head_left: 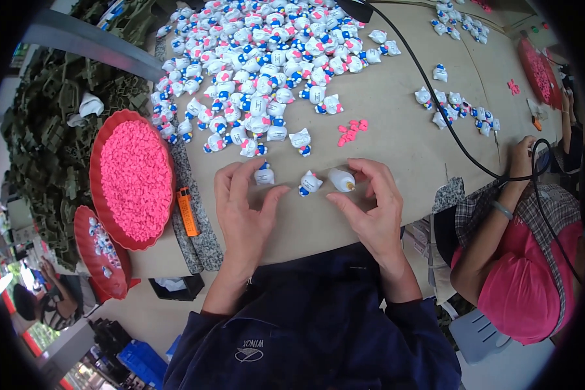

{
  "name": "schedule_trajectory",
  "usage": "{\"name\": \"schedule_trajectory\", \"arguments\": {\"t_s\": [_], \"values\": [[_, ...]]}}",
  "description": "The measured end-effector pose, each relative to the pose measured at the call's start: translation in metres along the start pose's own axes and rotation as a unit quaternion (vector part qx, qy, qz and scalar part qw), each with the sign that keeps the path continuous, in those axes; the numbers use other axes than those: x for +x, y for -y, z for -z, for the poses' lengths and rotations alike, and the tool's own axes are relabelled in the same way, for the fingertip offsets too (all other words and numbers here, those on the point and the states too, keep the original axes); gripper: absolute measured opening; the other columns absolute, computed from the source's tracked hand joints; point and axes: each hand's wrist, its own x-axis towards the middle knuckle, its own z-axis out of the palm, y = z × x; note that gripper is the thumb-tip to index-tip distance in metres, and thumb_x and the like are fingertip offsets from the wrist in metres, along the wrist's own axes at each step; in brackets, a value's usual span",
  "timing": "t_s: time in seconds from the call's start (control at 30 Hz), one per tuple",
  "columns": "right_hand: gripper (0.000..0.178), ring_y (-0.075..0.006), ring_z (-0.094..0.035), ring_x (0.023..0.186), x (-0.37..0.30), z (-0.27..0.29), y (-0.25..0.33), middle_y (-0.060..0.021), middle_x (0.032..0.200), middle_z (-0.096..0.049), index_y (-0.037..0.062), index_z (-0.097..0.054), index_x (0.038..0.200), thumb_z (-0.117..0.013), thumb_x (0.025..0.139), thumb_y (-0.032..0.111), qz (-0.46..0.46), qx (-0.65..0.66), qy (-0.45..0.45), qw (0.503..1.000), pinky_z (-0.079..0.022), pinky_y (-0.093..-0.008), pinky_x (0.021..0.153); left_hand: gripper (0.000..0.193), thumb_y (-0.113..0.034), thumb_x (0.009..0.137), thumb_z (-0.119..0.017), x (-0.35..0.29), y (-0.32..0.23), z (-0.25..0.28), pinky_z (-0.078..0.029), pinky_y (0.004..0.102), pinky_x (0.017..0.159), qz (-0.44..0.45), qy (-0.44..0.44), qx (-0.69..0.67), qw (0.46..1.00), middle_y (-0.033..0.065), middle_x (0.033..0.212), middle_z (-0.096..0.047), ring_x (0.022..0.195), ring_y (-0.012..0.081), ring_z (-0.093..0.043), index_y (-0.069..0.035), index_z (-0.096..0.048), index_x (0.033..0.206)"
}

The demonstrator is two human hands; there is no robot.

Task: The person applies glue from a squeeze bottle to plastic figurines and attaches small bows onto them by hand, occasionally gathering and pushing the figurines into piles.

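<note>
A white cat-shaped figurine point(311, 183) with a blue lower part lies on the table between my two hands. My left hand point(246, 205) is open, thumb and forefinger apart. Its fingertips are beside another white and blue figurine point(264, 175), and the forefinger seems to touch its top. My right hand point(378, 205) is open too, its thumb and fingers spread about a small white bottle point(341, 180) with a brass-coloured tip. The bottle lies beside the middle figurine, tip toward me. Just beyond are a single figurine point(301, 141) and several loose pink pieces point(352, 132).
A big heap of figurines point(260, 65) covers the table's far left. Left stand a red bowl point(97, 195) of pink pieces, a smaller red bowl point(84, 260) and an orange box cutter point(187, 211). A black cable point(445, 123) crosses at right, near a co-worker in pink point(520, 286).
</note>
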Motion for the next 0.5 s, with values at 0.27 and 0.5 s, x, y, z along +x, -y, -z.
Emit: {"name": "schedule_trajectory", "arguments": {"t_s": [0.27,0.5], "values": [[0.031,-0.0224,-0.057,0.083,0.003,-0.006,-0.005,-0.0086,0.094,-0.063,0.0023,-0.064,0.098,-0.074,0.068,0.002,0.044,0.001,-0.028,0.999,-0.047,-0.0314,0.071,0.024,-0.002,0.077,-0.067,0.007,0.014,0.005,-0.046,0.0355,0.070,-0.027,0.037,0.042,0.998,0.0118,0.089,-0.061,0.081,0.0263,-0.056,-0.002,-0.065,0.101],[0.030,-0.0176,-0.056,0.084,0.000,-0.002,-0.012,-0.0075,0.094,-0.063,0.0015,-0.063,0.100,-0.072,0.072,0.001,0.042,0.023,-0.037,0.998,-0.044,-0.0263,0.068,0.018,-0.001,0.081,-0.062,0.014,0.011,0.000,-0.045,0.0347,0.065,-0.106,-0.046,0.069,0.991,0.0110,0.080,-0.059,0.076,0.0260,-0.055,-0.001,-0.066,0.099]]}}
